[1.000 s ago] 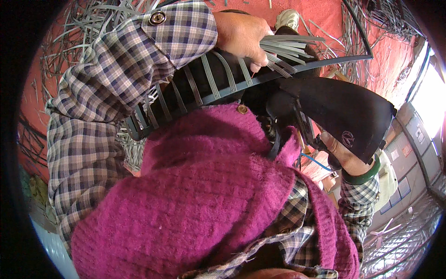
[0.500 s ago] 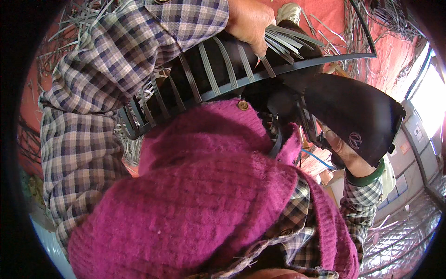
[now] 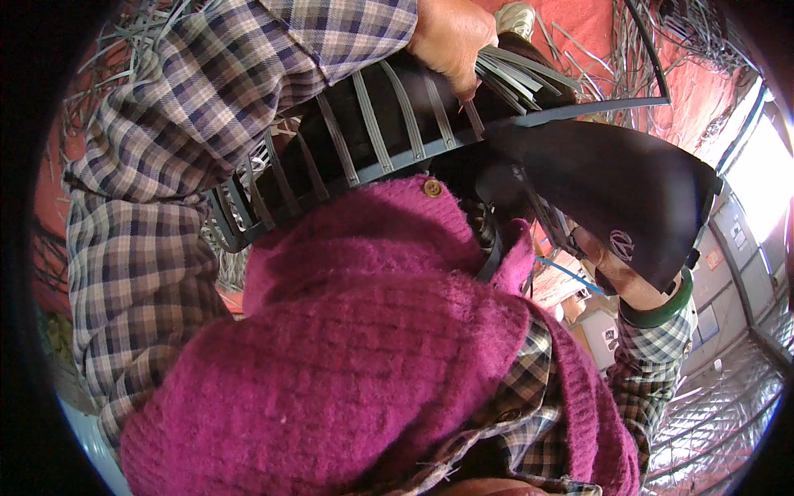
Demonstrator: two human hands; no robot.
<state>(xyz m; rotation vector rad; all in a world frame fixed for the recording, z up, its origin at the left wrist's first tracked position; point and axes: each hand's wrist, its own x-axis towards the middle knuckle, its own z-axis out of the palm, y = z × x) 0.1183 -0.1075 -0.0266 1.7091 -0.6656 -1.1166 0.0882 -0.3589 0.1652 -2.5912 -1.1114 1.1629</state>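
Observation:
My left hand (image 3: 453,43) is closed around a bundle of flat grey strips (image 3: 523,76) at the top, their ends fanning out to the right. Beneath it, across my lap, lies a dark grey frame (image 3: 389,165) with several flat strips crossing it at intervals. On the right, a black welding mask (image 3: 620,186) with a pale mark is tilted over the frame's right part. My right hand (image 3: 610,266) grips the mask from its lower side; some of its fingers are hidden behind the mask.
Loose grey strips (image 3: 136,62) lie in heaps over the red floor (image 3: 703,99). A shoe (image 3: 516,18) shows beyond my left hand. A thin blue cord (image 3: 571,274) hangs near my right hand, and a bright opening (image 3: 765,165) glares at the far right.
The welding mask has tilted and shifted slightly along with my right hand. My left hand has moved a little to the right with the strips still in it.

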